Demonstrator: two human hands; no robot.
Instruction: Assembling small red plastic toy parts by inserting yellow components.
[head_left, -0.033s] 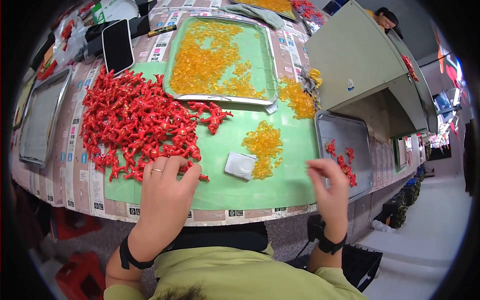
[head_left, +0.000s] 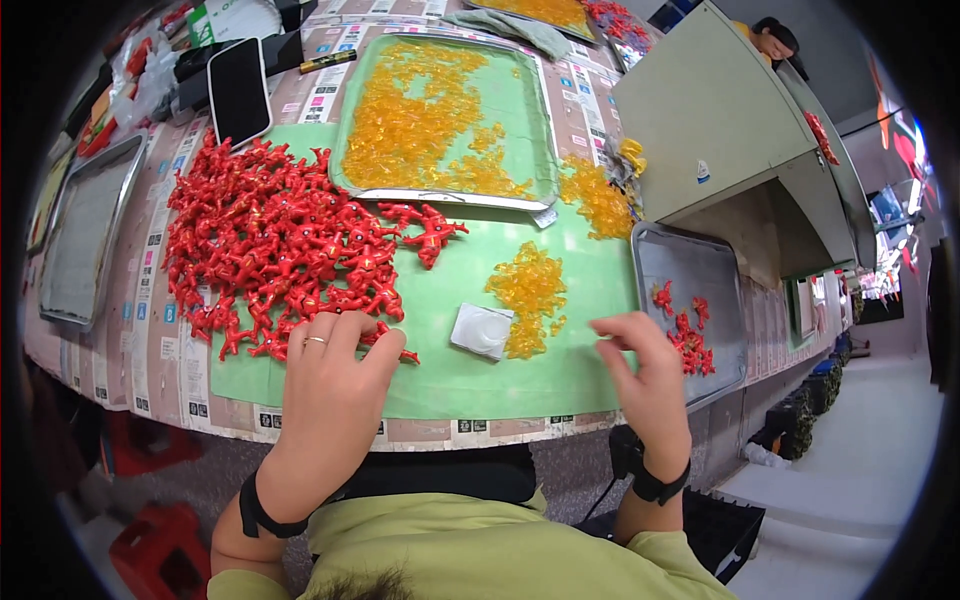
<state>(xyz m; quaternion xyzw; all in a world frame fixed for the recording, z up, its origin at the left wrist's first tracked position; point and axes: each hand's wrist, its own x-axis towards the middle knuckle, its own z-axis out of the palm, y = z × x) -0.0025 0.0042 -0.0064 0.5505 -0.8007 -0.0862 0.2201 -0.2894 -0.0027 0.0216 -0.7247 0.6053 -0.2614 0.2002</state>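
Note:
A heap of small red toy figures (head_left: 285, 235) covers the left part of the green mat (head_left: 420, 385). At the heap's near edge, my left hand (head_left: 335, 385) has its fingers curled down on a red figure (head_left: 383, 337), which shows between thumb and forefinger. To the right, my right hand (head_left: 648, 385) hangs over the mat with thumb and fingers apart and nothing visible between them. Between my hands sit a small white block (head_left: 481, 331) with a rounded hollow and a little pile of clear yellow pieces (head_left: 527, 290). Several red figures (head_left: 690, 345) lie in the grey metal tray (head_left: 655, 240) beside my right hand.
Beyond the mat's middle is a large tray (head_left: 545, 120) of yellow pieces, with more yellow pieces (head_left: 597, 195) spilled beside it. A phone (head_left: 239, 92) leans behind the red heap. An empty-looking metal tray (head_left: 90, 235) is far left; a grey-green cabinet (head_left: 715, 110) stands right.
My right hand has moved slightly left, away from the grey tray, so more of the red figures there show. My left hand stays in place at the heap.

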